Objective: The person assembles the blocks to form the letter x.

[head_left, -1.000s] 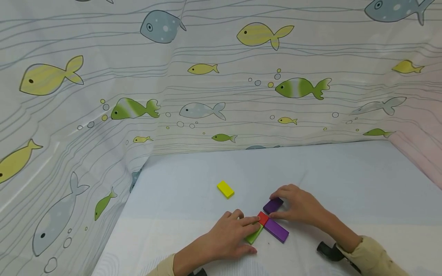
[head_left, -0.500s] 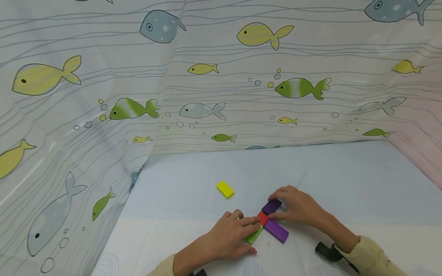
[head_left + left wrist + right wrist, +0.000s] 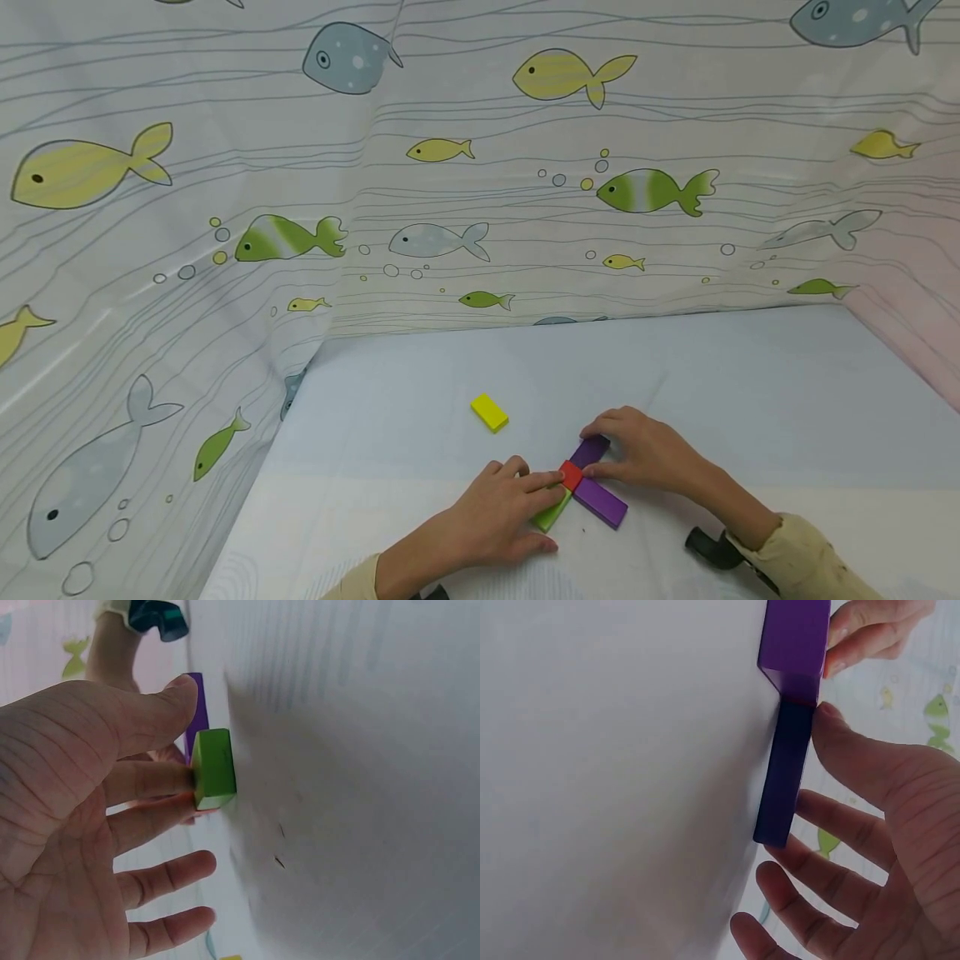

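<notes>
the dark purple rectangular block (image 3: pixel 590 451) lies flat on the white-covered counter (image 3: pixel 720 375), its long axis running diagonally from the red block (image 3: pixel 571 476) up and to the right, so its far end points away from the person. the right hand (image 3: pixel 651 454) pinches it lengthwise, thumb by the end next to the red block and fingertips round the far end, with the outer two fingers extended beside it in the right wrist view; whether its near end quite touches the red block cannot be told. the left hand (image 3: pixel 498 512) grips nothing: its fingers reach out nearly straight, the index fingertip resting on the red block, the middle finger on the green block (image 3: pixel 553 515), the thumb held apart and the last two fingers extended. the green block points from the red one down and to the left, roughly in line with the dark purple block. the brighter purple block (image 3: pixel 601 502) meets the red block at one end and points down and to the right, crosswise to the green. well apart, beyond the left hand, the yellow block (image 3: pixel 490 413) lies flat, its long axis slanting from upper left to lower right. behind the counter hangs a fish-patterned sheet (image 3: pixel 540 192).
</notes>
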### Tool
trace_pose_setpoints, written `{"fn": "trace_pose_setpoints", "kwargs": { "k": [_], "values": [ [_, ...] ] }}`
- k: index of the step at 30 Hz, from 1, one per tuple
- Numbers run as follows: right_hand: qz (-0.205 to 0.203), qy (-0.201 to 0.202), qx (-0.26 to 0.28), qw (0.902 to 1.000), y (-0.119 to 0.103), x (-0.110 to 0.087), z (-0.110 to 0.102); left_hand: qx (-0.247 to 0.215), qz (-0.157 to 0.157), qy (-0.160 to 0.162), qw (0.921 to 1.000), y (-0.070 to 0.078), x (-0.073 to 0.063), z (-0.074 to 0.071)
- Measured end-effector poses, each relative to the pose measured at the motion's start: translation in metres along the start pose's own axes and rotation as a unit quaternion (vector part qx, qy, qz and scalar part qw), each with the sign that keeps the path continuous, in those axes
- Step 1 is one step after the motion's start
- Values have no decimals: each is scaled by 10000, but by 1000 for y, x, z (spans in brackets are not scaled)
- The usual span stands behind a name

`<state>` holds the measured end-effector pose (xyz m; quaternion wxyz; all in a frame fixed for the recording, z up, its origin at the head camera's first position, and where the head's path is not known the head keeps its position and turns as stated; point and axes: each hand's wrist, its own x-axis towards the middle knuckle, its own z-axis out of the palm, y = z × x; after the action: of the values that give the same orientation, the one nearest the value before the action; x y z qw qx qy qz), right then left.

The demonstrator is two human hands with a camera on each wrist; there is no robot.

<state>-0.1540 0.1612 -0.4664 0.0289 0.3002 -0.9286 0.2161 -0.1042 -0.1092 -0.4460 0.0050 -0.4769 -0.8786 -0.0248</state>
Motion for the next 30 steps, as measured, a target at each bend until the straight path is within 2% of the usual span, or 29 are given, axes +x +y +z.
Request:
{"fn": "trace_pose_setpoints", "kwargs": {
  "k": [10,19,26,30],
  "values": [
    [-80,95,108,9999,-1,-2,-4,-68,-100,-165,9998,1,1,0],
    [-69,194,-60,9998,-1,-2,-2,137,11,-16,9999,0,1,1],
    [-447,460,-111,9979,-2,-4,-7,98,-43,-123,9999,0,1,1],
    [-687,321,-19,9971,-3,-7,-11,107,-15,-95,9999,0,1,1]
  ]
}}
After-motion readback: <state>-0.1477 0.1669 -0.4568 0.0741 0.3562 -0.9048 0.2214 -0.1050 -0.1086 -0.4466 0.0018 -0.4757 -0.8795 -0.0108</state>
